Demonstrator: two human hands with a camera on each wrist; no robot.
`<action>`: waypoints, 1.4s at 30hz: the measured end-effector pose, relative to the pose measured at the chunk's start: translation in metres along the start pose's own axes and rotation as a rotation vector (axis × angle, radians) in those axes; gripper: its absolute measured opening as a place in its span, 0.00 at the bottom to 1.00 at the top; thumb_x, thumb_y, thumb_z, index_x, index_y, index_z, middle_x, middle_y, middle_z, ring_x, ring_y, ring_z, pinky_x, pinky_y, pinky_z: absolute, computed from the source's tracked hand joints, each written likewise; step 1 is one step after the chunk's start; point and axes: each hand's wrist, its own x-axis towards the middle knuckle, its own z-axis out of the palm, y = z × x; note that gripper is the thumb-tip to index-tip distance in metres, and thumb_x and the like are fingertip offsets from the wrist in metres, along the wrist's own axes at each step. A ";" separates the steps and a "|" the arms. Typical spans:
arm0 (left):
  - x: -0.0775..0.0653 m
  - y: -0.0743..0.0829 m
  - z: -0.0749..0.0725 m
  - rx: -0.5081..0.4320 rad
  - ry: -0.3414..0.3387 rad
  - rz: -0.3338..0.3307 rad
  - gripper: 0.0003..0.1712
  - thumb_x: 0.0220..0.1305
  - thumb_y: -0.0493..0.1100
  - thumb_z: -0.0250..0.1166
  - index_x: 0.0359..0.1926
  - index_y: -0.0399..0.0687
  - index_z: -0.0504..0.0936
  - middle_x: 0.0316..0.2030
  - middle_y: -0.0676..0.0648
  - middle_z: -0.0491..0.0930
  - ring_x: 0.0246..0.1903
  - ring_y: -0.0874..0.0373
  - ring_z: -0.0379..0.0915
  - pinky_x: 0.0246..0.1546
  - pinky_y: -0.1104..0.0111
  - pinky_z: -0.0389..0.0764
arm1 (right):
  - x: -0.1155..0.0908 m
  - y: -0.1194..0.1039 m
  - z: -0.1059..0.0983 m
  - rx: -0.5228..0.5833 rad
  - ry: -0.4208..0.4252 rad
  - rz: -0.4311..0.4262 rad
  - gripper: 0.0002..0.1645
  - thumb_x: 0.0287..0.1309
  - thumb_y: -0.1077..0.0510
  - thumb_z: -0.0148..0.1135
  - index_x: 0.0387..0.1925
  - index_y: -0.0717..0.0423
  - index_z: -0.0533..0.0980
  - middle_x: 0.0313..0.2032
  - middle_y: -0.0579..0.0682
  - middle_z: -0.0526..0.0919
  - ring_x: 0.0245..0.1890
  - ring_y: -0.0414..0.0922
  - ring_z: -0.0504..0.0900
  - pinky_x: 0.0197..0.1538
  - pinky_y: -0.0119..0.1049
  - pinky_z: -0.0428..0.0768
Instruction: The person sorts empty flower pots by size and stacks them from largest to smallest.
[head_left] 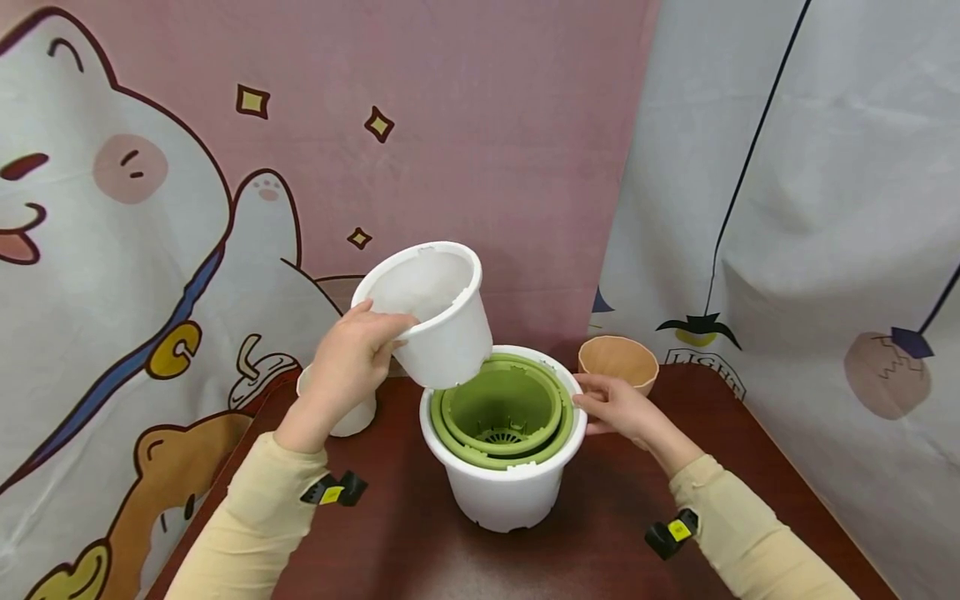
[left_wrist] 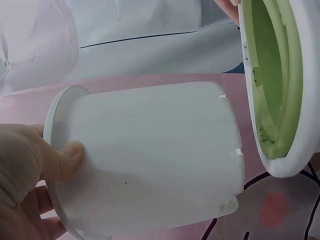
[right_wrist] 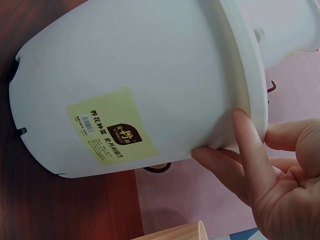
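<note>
A white plastic flower pot [head_left: 450,342] hangs tilted in the air, its rim gripped by my left hand [head_left: 348,358]. In the left wrist view the thumb presses the outside of this pot [left_wrist: 145,155] just below the rim. Below and to its right stands a larger white pot [head_left: 504,496] on the table, with green pots [head_left: 502,408] nested inside it. My right hand [head_left: 618,408] pinches the right side of the larger pot's rim. The right wrist view shows a yellow-green label [right_wrist: 112,127] on that pot's side.
An orange-tan pot [head_left: 618,360] stands behind my right hand. Partly hidden behind my left hand is a small white pot [head_left: 354,418]. The dark red table [head_left: 375,533] ends at a cloth backdrop [head_left: 510,167] printed with cartoons.
</note>
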 end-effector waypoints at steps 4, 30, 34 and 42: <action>0.002 0.002 0.004 -0.008 0.003 0.026 0.21 0.56 0.20 0.60 0.40 0.47 0.86 0.32 0.49 0.86 0.38 0.52 0.83 0.66 0.46 0.66 | 0.001 0.001 -0.001 0.000 0.001 -0.002 0.31 0.72 0.64 0.54 0.69 0.77 0.58 0.55 0.73 0.76 0.43 0.50 0.84 0.40 0.40 0.87; 0.004 0.025 0.020 -0.037 -0.034 0.112 0.27 0.47 0.17 0.62 0.44 0.46 0.87 0.35 0.49 0.86 0.37 0.54 0.83 0.67 0.49 0.66 | 0.001 0.001 -0.001 0.018 -0.003 0.007 0.32 0.72 0.62 0.54 0.69 0.76 0.57 0.56 0.73 0.75 0.44 0.49 0.84 0.41 0.40 0.87; 0.004 0.028 0.023 -0.044 -0.043 0.128 0.26 0.48 0.17 0.63 0.43 0.46 0.87 0.35 0.50 0.86 0.36 0.55 0.83 0.67 0.49 0.65 | 0.001 0.001 -0.001 0.016 -0.003 0.007 0.33 0.72 0.62 0.54 0.69 0.76 0.57 0.56 0.73 0.75 0.45 0.49 0.84 0.41 0.41 0.87; 0.004 0.032 0.027 -0.046 -0.070 0.152 0.27 0.47 0.16 0.62 0.43 0.46 0.88 0.37 0.50 0.87 0.39 0.55 0.83 0.68 0.50 0.65 | 0.001 0.002 -0.001 0.015 -0.004 0.008 0.33 0.72 0.62 0.54 0.69 0.76 0.57 0.56 0.73 0.75 0.44 0.49 0.84 0.41 0.41 0.87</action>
